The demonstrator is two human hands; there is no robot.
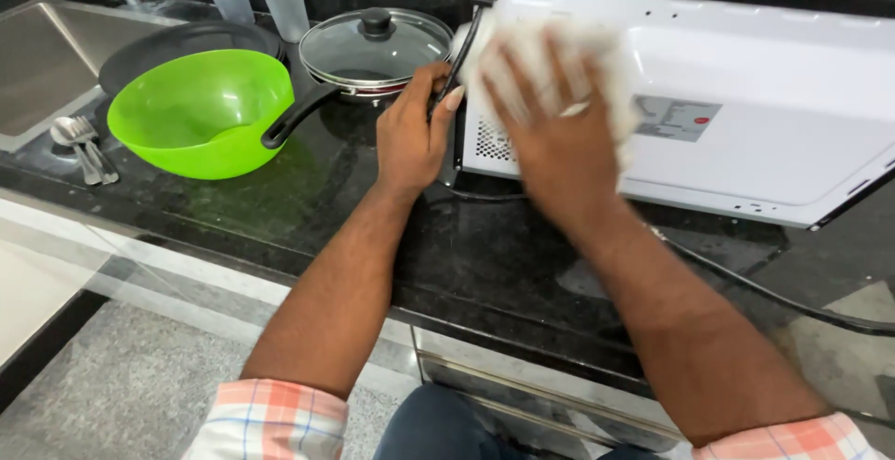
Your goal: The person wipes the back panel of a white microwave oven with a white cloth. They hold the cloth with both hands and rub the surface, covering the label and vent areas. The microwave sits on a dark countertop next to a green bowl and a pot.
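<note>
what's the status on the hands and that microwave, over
Left hand gripping microwave corner edge. Right hand pressing white cloth flat on its side. Lidded pan close by left; power cord trailing on counter.

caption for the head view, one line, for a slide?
Right hand presses a white cloth on a white microwave oven's side; left hand grips its edge on a black stone counter.
</note>
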